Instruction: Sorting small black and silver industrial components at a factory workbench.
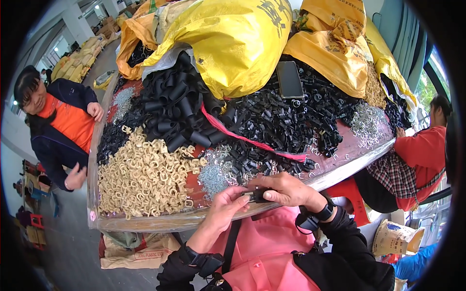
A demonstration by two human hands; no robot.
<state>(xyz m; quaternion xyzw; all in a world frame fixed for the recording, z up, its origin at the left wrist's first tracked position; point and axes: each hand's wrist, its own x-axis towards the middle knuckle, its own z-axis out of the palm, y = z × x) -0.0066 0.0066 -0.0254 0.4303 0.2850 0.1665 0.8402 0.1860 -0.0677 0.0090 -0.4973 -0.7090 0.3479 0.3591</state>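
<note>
At the table's near edge I hold a small black plastic part with a pale, shiny bit at its left end. My left hand pinches that end between thumb and fingers. From the other side my right hand grips the part, its thumb lying along it. Just beyond my hands lie a heap of small black plastic parts and a pile of tiny silvery metal pieces. To the left is a large pile of beige ring-like plastic parts.
Yellow sacks and black tubes cover the table's far side. A phone lies on the black parts, and a pink strap crosses them. U-shaped metal clips lie right. One person stands left; another sits right.
</note>
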